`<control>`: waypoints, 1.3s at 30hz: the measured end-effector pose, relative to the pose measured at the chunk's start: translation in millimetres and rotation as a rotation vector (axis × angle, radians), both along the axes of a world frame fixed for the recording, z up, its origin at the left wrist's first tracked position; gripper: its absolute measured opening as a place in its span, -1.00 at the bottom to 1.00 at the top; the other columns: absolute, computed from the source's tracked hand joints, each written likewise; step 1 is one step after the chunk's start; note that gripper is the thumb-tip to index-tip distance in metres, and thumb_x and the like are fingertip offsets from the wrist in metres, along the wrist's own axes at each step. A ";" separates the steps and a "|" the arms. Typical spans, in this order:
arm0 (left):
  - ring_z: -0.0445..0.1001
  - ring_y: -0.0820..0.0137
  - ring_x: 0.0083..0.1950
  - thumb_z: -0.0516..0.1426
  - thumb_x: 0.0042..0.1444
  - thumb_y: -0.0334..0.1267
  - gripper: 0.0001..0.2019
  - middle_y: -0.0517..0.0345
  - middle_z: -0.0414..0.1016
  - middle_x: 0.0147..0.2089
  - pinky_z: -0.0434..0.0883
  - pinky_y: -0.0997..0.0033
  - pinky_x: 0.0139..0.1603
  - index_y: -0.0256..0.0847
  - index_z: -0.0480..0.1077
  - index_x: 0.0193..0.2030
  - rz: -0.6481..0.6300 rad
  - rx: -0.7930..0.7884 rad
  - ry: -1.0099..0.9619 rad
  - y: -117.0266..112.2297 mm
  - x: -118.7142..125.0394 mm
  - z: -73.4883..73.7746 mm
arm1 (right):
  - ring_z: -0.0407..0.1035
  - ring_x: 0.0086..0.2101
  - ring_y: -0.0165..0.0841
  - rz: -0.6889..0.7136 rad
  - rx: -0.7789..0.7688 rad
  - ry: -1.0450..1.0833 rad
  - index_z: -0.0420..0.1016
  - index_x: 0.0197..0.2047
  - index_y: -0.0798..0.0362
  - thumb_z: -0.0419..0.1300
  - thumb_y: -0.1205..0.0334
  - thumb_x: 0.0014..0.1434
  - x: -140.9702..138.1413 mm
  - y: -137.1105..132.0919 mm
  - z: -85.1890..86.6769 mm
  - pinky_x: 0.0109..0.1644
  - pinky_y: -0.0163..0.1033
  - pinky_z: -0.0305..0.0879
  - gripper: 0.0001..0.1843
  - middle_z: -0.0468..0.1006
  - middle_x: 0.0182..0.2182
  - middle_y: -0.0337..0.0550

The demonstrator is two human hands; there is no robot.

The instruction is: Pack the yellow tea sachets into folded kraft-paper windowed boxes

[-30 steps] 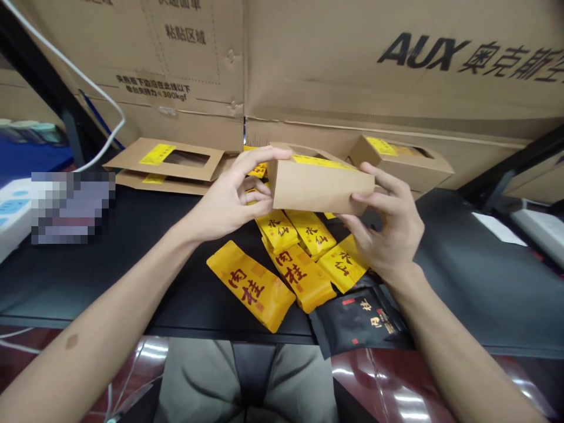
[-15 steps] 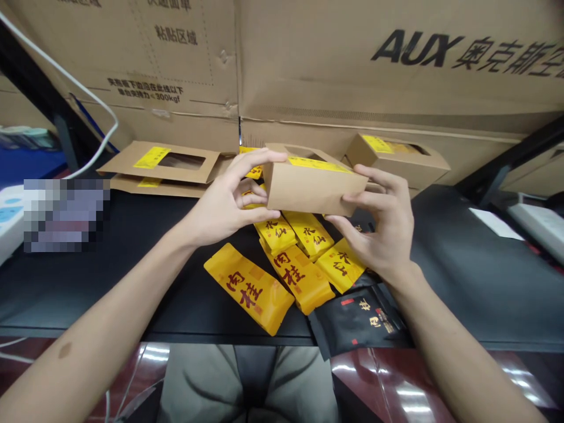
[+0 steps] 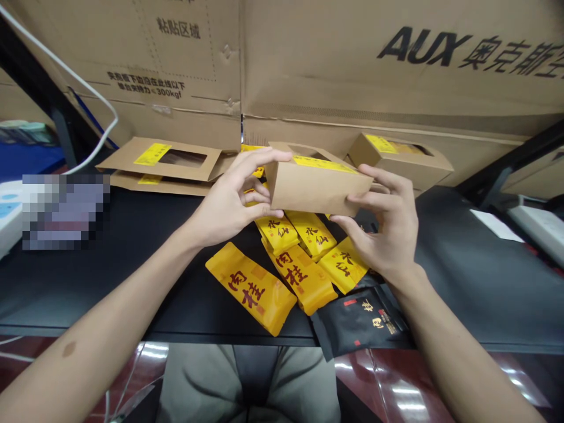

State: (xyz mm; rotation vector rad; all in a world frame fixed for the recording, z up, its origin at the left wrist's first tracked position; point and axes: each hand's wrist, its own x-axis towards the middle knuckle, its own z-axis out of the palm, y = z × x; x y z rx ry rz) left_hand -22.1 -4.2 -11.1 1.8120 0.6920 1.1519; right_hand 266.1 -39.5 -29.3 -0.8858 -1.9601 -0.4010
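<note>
Between my two hands a brown kraft paper box [image 3: 315, 188] with a yellow label and a window on top is held up over the table. My left hand [image 3: 242, 191] grips its left end, fingertips at the top edge and thumb underneath. On the right end, my right hand [image 3: 383, 217] closes with fingers on the front face and thumb below. Under the box lie several yellow packets [image 3: 312, 232] with dark red characters. Nearer the front edge are an orange-yellow packet [image 3: 251, 288] and a black packet [image 3: 361, 320].
Flattened kraft boxes [image 3: 185, 164] lie at the back left, and a standing kraft box [image 3: 400, 158] is at the back right. Large cartons [image 3: 352, 70] form a wall behind the black table [image 3: 467, 282]. A white cable [image 3: 57, 70] hangs at left; a white power strip [image 3: 11, 205] is nearby.
The view has shifted very slightly. My hands still hold the box in nearly the same position, with no other visible change.
</note>
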 end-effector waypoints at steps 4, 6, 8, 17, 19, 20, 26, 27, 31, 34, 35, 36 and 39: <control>0.54 0.22 0.12 0.44 0.01 -0.23 -0.35 0.25 0.21 0.53 0.70 0.25 -0.02 0.24 0.44 0.25 -0.004 -0.003 -0.012 0.4 1.0 -1.9 | 0.40 0.30 -0.01 -0.019 -0.032 -0.004 0.37 0.14 -0.25 0.42 0.11 0.26 1.2 -0.3 -0.9 0.10 0.18 0.61 -0.55 0.40 0.35 -0.05; 0.54 0.21 0.13 0.44 0.01 -0.24 -0.35 0.25 0.22 0.53 0.69 0.22 0.03 0.24 0.44 0.25 -0.004 0.003 -0.009 0.5 0.7 -2.2 | 0.40 0.30 -0.02 -0.023 -0.027 -0.002 0.37 0.13 -0.25 0.41 0.14 0.27 0.3 -1.3 0.2 0.09 0.17 0.62 -0.56 0.41 0.34 -0.05; 0.54 0.21 0.16 0.44 0.02 -0.25 -0.35 0.25 0.23 0.52 0.66 0.18 0.11 0.23 0.43 0.25 -0.008 0.017 -0.007 1.1 -0.2 -2.7 | 0.42 0.29 -0.04 -0.012 -0.005 0.000 0.38 0.14 -0.25 0.41 0.19 0.26 -1.4 -2.5 2.0 0.14 0.20 0.59 -0.55 0.44 0.32 -0.05; 0.51 0.16 0.23 0.42 0.06 -0.23 -0.29 0.20 0.18 0.52 0.65 0.06 0.14 0.29 0.32 0.33 -0.086 0.164 0.002 15.3 -3.7 -14.7 | 0.47 0.22 -0.02 0.081 0.066 -0.008 0.43 0.18 -0.21 0.48 0.27 0.14 -3.5 1.7 3.2 0.11 0.16 0.59 -0.42 0.45 0.30 -0.03; 0.52 0.18 0.22 0.40 0.08 -0.23 -0.29 0.19 0.17 0.52 0.65 0.07 0.13 0.30 0.32 0.34 -0.092 0.173 0.007 15.8 -3.8 -15.3 | 0.48 0.20 -0.03 0.079 0.082 -0.003 0.44 0.17 -0.21 0.49 0.28 0.14 -3.3 2.9 2.6 0.09 0.13 0.60 -0.43 0.47 0.27 -0.02; 0.53 0.18 0.21 0.40 0.08 -0.22 -0.29 0.19 0.17 0.53 0.65 0.07 0.12 0.29 0.31 0.34 -0.095 0.176 0.011 15.5 -3.8 -15.1 | 0.49 0.20 -0.04 0.078 0.087 -0.001 0.45 0.16 -0.21 0.49 0.28 0.14 -3.1 3.3 2.5 0.09 0.13 0.60 -0.44 0.48 0.26 -0.02; 0.55 0.24 0.13 0.44 0.04 -0.13 -0.26 0.17 0.14 0.54 0.66 0.11 0.11 0.30 0.32 0.36 -0.096 0.177 0.015 13.2 -3.2 -12.5 | 0.45 0.23 -0.01 0.058 0.057 0.004 0.44 0.15 -0.25 0.48 0.22 0.17 0.3 4.7 0.6 0.16 0.21 0.56 -0.47 0.47 0.27 -0.06; 0.55 0.25 0.13 0.44 0.04 -0.12 -0.25 0.17 0.14 0.54 0.65 0.12 0.12 0.30 0.32 0.36 -0.100 0.174 0.014 13.1 -3.3 -12.0 | 0.45 0.23 -0.01 0.050 0.051 0.005 0.44 0.15 -0.25 0.48 0.21 0.17 0.8 5.0 0.1 0.17 0.22 0.55 -0.48 0.47 0.28 -0.07; 0.54 0.26 0.14 0.44 0.05 -0.13 -0.28 0.20 0.13 0.54 0.64 0.11 0.16 0.31 0.34 0.34 -0.114 0.143 0.002 13.5 -4.3 -10.5 | 0.46 0.22 -0.02 0.036 0.059 0.005 0.44 0.14 -0.25 0.47 0.19 0.18 0.7 5.7 -1.2 0.16 0.22 0.56 -0.49 0.48 0.26 -0.07; 0.54 0.27 0.13 0.45 0.05 -0.15 -0.29 0.19 0.13 0.54 0.63 0.09 0.17 0.30 0.35 0.33 -0.121 0.126 -0.004 14.6 -5.2 -10.6 | 0.47 0.21 -0.03 0.036 0.075 -0.009 0.43 0.16 -0.25 0.47 0.20 0.19 -0.7 5.7 -0.9 0.17 0.23 0.56 -0.48 0.49 0.25 -0.07; 0.54 0.27 0.12 0.45 0.05 -0.14 -0.29 0.19 0.13 0.54 0.63 0.09 0.17 0.30 0.35 0.33 -0.123 0.122 -0.005 15.1 -5.4 -10.9 | 0.48 0.20 -0.03 0.034 0.079 -0.013 0.42 0.16 -0.25 0.47 0.20 0.19 -1.2 5.6 -0.6 0.17 0.23 0.55 -0.47 0.50 0.25 -0.07; 0.54 0.27 0.11 0.45 0.05 -0.13 -0.29 0.18 0.13 0.54 0.63 0.08 0.16 0.29 0.35 0.33 -0.123 0.121 -0.006 15.5 -5.4 -11.3 | 0.48 0.20 -0.03 0.033 0.081 -0.015 0.42 0.16 -0.25 0.47 0.21 0.18 -1.5 5.5 -0.5 0.17 0.23 0.55 -0.47 0.51 0.24 -0.07; 0.54 0.23 0.13 0.45 0.04 -0.08 -0.29 0.14 0.15 0.53 0.62 0.05 0.18 0.25 0.35 0.33 -0.109 0.139 -0.001 16.2 -5.1 -12.3 | 0.47 0.20 -0.02 0.033 0.065 -0.010 0.43 0.15 -0.24 0.48 0.21 0.17 -1.4 5.1 -0.6 0.18 0.24 0.55 -0.47 0.51 0.24 -0.07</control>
